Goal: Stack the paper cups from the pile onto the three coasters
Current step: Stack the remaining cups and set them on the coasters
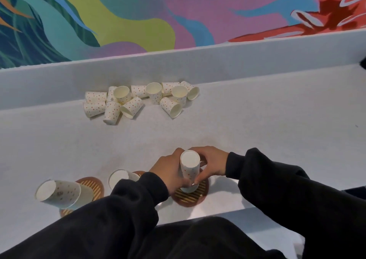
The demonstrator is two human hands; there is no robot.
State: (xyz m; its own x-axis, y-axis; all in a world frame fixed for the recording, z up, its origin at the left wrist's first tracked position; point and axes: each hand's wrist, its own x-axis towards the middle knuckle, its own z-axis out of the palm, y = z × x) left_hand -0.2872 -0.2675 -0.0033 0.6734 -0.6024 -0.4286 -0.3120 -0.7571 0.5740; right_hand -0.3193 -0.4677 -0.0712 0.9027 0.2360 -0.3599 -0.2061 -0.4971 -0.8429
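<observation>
Both hands, left hand (170, 172) and right hand (211, 164), clasp a light, crushable paper-cup stack (189, 171) by its sides at 6 o'clock.

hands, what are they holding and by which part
Both the left hand and right hand grip the inverted white dotted paper cup stack by its lower sides.

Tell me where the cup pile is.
Head view: the pile lies at the far side of the table, left of centre, against the back ledge, beyond the stack on the right coaster.
</observation>
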